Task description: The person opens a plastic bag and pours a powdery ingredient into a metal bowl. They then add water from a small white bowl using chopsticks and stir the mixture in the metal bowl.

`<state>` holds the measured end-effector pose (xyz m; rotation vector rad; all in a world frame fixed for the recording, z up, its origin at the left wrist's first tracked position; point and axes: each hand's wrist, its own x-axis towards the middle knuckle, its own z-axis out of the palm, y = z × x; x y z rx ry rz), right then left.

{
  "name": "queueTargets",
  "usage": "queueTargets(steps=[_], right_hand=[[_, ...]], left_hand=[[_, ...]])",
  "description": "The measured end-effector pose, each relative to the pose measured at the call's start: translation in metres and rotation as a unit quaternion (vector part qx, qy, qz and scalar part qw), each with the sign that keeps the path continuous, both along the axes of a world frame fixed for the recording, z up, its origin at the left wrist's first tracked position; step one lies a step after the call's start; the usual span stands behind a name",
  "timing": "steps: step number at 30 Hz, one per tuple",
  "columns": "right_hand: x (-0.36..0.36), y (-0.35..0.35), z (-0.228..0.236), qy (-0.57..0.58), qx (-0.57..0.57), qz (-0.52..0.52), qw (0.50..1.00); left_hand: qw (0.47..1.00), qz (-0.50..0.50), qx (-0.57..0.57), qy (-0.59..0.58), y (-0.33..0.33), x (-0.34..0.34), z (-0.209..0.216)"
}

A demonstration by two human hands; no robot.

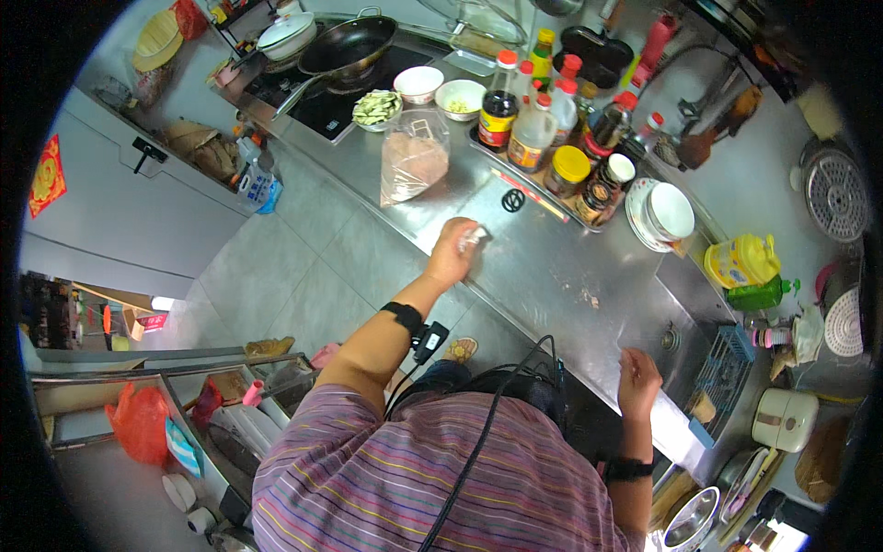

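Note:
My left hand (450, 252) is closed around a small crumpled white wad (473, 236), like tissue or cloth, at the front edge of the steel counter (561, 267). Just beyond it stands a clear plastic bag (415, 161) with light brown contents. My right hand (638, 383) hovers by the sink's near side, its fingers loosely curled together and nothing visible in them. Small pale crumbs (589, 298) lie on the counter between my hands. A black coiled ring (513, 200) rests on the steel, past the left hand.
Sauce bottles (499, 106) and jars crowd a tray at the back. A bowl of sliced green vegetable (375, 109) and two white bowls stand near the stove. A wok (349, 46) sits on the hob. Right are stacked bowls (670, 212) and a blue rack (719, 377) by the sink.

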<state>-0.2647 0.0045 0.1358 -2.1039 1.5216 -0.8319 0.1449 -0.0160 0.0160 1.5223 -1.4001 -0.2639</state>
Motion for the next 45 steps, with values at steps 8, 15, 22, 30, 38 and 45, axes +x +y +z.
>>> queueTargets(steps=[8,15,22,30,38,45], right_hand=[[0.1,-0.024,0.015,0.024,0.007,0.049,0.998],[0.122,-0.022,0.01,-0.001,0.081,0.015,0.997],[0.122,-0.013,0.008,-0.026,0.093,-0.013,0.995],[0.108,0.0,0.001,-0.029,0.098,-0.029,0.994],[0.096,-0.001,0.017,-0.023,0.06,-0.003,0.998],[0.098,-0.023,0.086,-0.05,0.025,0.099,0.994]], left_hand=[[0.964,0.231,-0.027,-0.128,0.004,0.075,0.084],[0.943,0.186,0.103,-0.256,-0.016,0.136,0.139],[0.973,0.125,0.08,-0.177,-0.039,0.185,0.137],[0.987,0.103,0.052,-0.11,-0.06,0.235,0.185],[0.963,-0.096,0.025,-0.252,-0.039,0.204,0.297],[0.926,-0.288,0.081,-0.229,-0.024,0.117,0.346]])
